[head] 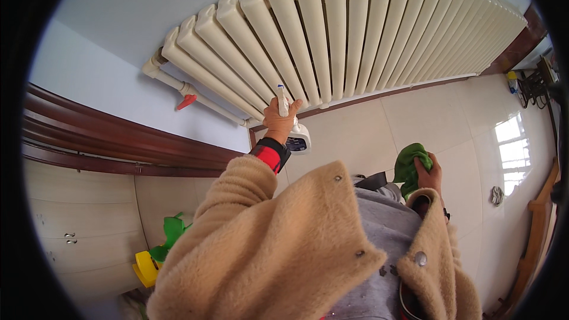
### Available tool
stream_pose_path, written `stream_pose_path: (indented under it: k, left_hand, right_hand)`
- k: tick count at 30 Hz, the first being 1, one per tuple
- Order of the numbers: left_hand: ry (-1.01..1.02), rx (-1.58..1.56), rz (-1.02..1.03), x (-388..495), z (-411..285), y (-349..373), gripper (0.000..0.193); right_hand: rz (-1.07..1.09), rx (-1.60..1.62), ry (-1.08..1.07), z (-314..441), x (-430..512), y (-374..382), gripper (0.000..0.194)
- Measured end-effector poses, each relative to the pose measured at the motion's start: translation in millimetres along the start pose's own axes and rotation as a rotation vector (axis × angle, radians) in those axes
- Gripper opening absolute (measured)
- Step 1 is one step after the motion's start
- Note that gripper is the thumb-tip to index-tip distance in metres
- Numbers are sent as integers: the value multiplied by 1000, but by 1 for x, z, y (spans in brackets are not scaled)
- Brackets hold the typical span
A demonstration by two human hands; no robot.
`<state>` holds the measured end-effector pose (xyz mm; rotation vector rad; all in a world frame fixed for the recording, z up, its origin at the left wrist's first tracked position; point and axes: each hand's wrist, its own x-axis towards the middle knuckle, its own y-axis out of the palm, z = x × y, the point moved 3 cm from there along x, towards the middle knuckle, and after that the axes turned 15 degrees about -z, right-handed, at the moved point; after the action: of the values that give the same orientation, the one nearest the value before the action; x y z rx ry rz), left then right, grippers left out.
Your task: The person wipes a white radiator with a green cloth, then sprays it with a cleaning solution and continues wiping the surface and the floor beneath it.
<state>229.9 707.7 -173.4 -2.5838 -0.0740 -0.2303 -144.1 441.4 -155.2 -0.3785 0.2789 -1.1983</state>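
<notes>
My left hand [280,120] grips a white spray bottle [303,138] by its neck, with the trigger head facing the radiator. The bottle bears a dark label, and its nozzle has a blue tip. Close in front of it stands a cream column radiator [311,40] along the wall. A crumpled green cloth [406,166] is held in my right hand [431,173], low at my right side above the floor. My tan fleece jacket hides part of the space between both arms.
A pipe with a red valve handle [186,102] runs beside the radiator's left end. Dark red wooden trim [124,138] lines the left. Yellow [146,268] and green plastic objects [172,235] are at lower left. A small grey item [497,196] lies on the tiled floor [435,133].
</notes>
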Motion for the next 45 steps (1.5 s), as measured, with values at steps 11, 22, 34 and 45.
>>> stream_pose_path:
  k: [11,22,34,45]
  left_hand:
    - [-127,-277,76,-34,30,-15,45]
    - [-129,-139,-22,-51,67,-43,49]
    - [-36,-179,-115,-56,68,-47,46]
    - [-259,-344,1,-59,55,-47,45]
  right_hand:
    - [36,3,-5,4,-3,1,27]
    - [76,11,46,7,-3,3,28]
    - [99,-16,66,10,3,8,27]
    - [122,-14,17,12,7,8,26]
